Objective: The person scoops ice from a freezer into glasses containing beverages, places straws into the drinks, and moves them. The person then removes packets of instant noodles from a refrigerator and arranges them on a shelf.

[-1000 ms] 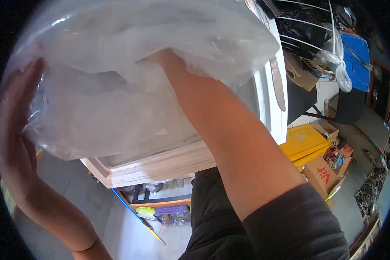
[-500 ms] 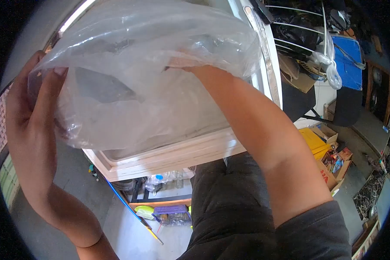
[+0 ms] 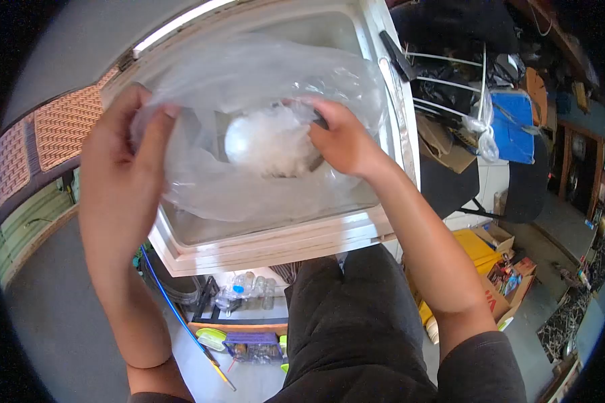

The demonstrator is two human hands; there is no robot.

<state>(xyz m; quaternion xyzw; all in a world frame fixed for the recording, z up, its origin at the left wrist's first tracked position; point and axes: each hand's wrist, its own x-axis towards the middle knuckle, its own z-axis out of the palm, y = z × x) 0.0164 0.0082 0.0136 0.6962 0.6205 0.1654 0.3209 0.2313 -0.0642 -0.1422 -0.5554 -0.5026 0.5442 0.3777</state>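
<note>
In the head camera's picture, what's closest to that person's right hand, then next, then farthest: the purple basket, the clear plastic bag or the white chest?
From the right hand:
1. Clear plastic bag: right at the fingers.
2. White chest: beneath the bag, its rim a little beyond the hand.
3. Purple basket: farthest, low down below the chest.

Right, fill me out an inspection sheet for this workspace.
Surface: open white chest, light patches on its near rim.
Job's things: clear plastic bag over the chest; whitish material at its middle, not identifiable.
Clutter: purple basket and clear bottles below; yellow bin and cardboard box at right.
Grips: left hand pinches the bag's edge; right hand closes on a dark object, unclear which.
Cables: nothing seen for certain.
Surroundings: patterned panel and grey floor at left.
</note>
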